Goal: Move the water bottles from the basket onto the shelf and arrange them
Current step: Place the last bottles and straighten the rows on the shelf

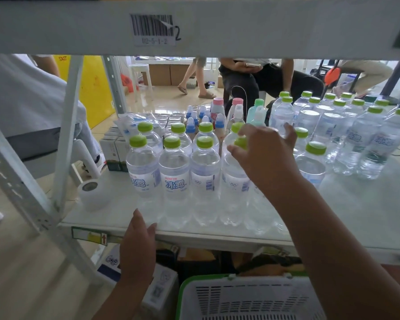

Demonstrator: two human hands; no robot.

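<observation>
Clear water bottles with green caps stand in rows on the white shelf point(367, 211). My right hand point(261, 151) reaches over the front row and closes around the cap and neck of the fourth front bottle point(234, 176). Three front bottles point(173, 172) stand to its left, and another small one point(313, 162) stands to the right. A larger group of bottles point(356, 132) fills the right rear. My left hand point(138, 243) rests on the shelf's front edge, fingers together, holding nothing. The white basket with a green rim point(247, 299) sits below at the bottom; its inside is out of view.
An upper shelf beam point(194, 26) with a barcode label crosses the top. Grey uprights point(67, 135) stand at the left. A white tape roll point(92, 192), small boxes point(114, 148) and blue and pink capped bottles point(208, 114) share the shelf. People sit and stand beyond it.
</observation>
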